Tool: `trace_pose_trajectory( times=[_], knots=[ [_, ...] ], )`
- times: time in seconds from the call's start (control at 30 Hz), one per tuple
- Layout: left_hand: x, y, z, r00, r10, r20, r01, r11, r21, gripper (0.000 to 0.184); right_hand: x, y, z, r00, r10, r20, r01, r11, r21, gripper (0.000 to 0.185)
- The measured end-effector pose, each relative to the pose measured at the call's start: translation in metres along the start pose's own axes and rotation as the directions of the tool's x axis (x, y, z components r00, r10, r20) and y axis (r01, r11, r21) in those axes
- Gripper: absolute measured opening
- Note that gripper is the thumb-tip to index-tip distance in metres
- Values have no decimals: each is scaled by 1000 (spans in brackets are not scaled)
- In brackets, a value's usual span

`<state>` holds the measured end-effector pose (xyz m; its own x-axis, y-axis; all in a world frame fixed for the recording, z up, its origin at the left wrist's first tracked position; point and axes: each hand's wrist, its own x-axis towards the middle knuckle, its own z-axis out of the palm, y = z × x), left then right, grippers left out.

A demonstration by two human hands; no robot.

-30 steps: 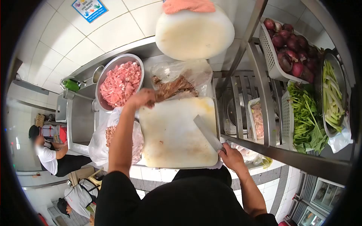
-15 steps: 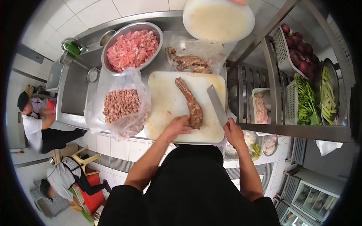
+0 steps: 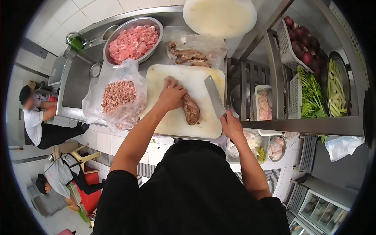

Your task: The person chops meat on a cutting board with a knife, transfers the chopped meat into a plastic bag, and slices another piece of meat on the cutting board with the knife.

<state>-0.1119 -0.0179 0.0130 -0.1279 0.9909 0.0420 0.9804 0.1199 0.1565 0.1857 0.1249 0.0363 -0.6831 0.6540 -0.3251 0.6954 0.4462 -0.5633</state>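
A long brown piece of cooked meat [image 3: 191,111] lies on the white cutting board [image 3: 156,125]. My left hand [image 3: 172,96] is over its upper part and hides that end. The fingers curl around the meat there, and their tips are blurred. On the right, my right hand [image 3: 232,127] is closed on the handle of a cleaver [image 3: 214,94]. The blade points up and left, over the right part of the board, apart from the meat.
A plastic bag of diced meat [image 3: 118,96] and a metal bowl of pink sliced meat [image 3: 133,43] stand left. More brown meat [image 3: 190,56] lies in plastic behind the board. A metal shelf [image 3: 305,131] with vegetables borders the right. Two people [image 3: 35,117] are at far left.
My left hand has moved from the meat's lower end up to its upper part. The whole view has shifted slightly. The cleaver stays in my right hand on the right side.
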Motion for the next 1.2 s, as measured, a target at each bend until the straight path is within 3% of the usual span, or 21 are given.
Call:
trace_pose_trajectory(
  times=[0.07, 0.1, 0.17, 0.2, 0.27, 0.37, 0.4, 0.43, 0.47, 0.6, 0.7, 0.77, 0.87, 1.0, 1.1, 1.2],
  knots=[
    [-19, 13, 1, 977, -212, -15, 211, 976, -49, 46, -1, 2, 2, 1000, 4, 5, -4, 1000, -4, 37],
    [-28, 21, 3, 979, -204, -9, 203, 978, -45, 46, -1, 3, 2, 1000, 11, 3, -11, 1000, 5, 37],
    [-47, 39, 9, 910, -390, -139, 387, 921, -49, 47, -3, 4, 2, 999, -48, -7, 47, 999, -7, 35],
    [-48, 52, 5, 914, -383, -133, 380, 924, -49, 47, -4, 6, 0, 999, -39, -9, 39, 999, -3, 35],
    [-51, 71, -12, 693, -695, 191, 703, 711, 34, 60, -4, 0, -2, 998, -58, 8, 58, 998, -18, 33],
    [-47, 80, -12, 629, -752, 197, 776, 621, -109, 67, 1, -2, -6, 996, -78, 38, 80, 995, -67, 32],
    [-46, 80, -8, 627, -754, 198, 778, 618, -110, 67, 1, -3, -6, 996, -79, 41, 82, 994, -68, 32],
    [-44, 79, -1, 766, -642, -9, 630, 754, -188, 68, 2, -3, -5, 996, -92, 3, 92, 993, -69, 32],
    [-43, 79, 5, 840, -493, -224, 449, 866, -222, 70, 1, -4, -4, 994, -104, -33, 101, 992, -71, 32],
    [-17, 78, 11, 925, -373, -75, 335, 893, -301, 58, 9, -9, -5, 996, -77, -44, 78, 997, 13, 31],
    [-1, 86, 18, 875, -483, -26, 451, 835, -316, 48, 15, -13, -6, 998, -62, -20, 61, 998, -27, 30],
    [5, 95, 18, 813, -571, -114, 531, 807, -260, 40, 16, -19, -5, 991, -98, -94, 102, 994, 33, 30],
    [15, 105, 17, 746, -659, -97, 613, 736, -289, 38, 16, -39, -5, 991, -55, -120, 66, 993, 93, 29],
    [17, 107, 12, 728, -685, -7, 648, 692, -318, 43, 21, -47, 8, 986, -70, -150, 81, 994, 73, 29],
    [10, 105, 11, 758, -651, -28, 599, 714, -362, 55, 24, -47, 14, 986, -81, -146, 91, 993, 70, 29],
    [1, 102, 6, 840, -538, 64, 525, 779, -343, 67, 24, -48, 16, 984, -98, -152, 108, 992, 60, 30]
  ],
)
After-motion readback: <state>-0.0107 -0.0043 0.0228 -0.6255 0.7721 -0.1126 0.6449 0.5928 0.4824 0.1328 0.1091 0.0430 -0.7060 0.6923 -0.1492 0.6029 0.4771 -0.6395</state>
